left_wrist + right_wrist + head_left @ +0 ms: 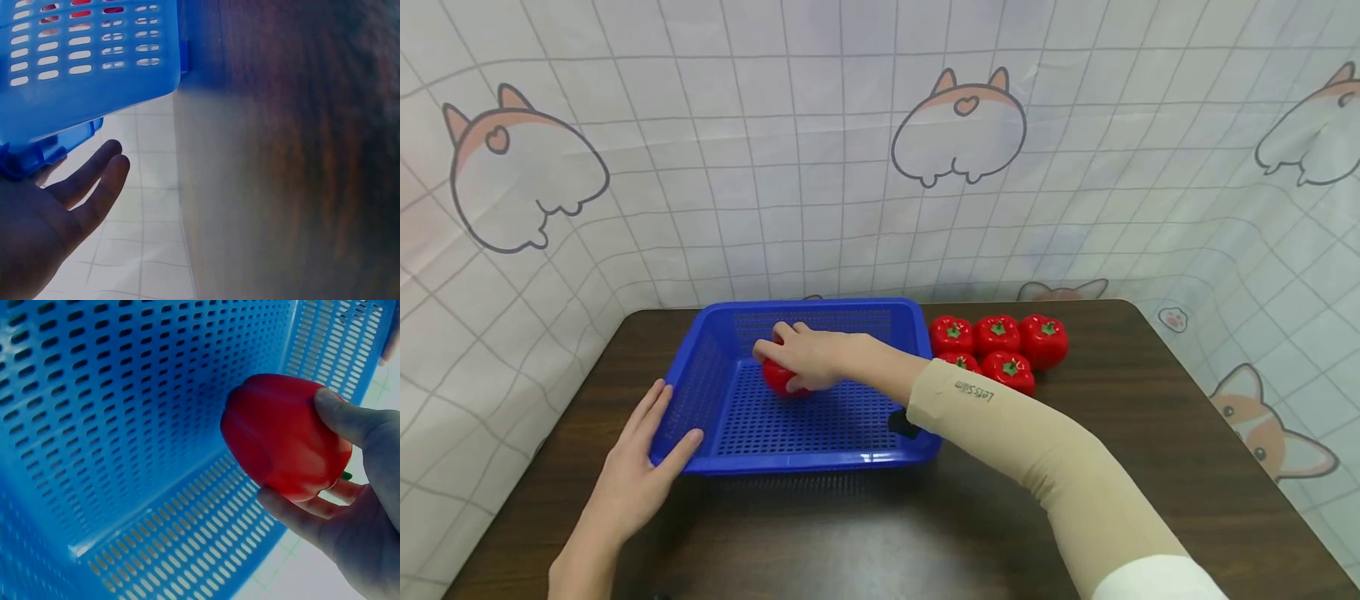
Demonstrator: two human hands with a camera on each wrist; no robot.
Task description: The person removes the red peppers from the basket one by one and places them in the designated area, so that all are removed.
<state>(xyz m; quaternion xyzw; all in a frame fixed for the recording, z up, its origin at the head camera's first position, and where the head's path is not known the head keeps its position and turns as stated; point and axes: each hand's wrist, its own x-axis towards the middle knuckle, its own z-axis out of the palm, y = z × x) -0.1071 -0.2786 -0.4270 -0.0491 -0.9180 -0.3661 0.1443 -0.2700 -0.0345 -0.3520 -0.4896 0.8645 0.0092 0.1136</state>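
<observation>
My right hand grips a red bell pepper inside the blue plastic basket. In the right wrist view the thumb lies on one side of the pepper and the fingers curl round the other, near its green stem. My left hand is at the basket's left rim, fingers extended along the outside and thumb over the front corner. In the left wrist view its fingers look straight and spread beside the basket wall.
Several more red bell peppers stand grouped on the dark wooden table, just right of the basket. A white grid-patterned cloth with cartoon corgis hangs behind the table and along its sides.
</observation>
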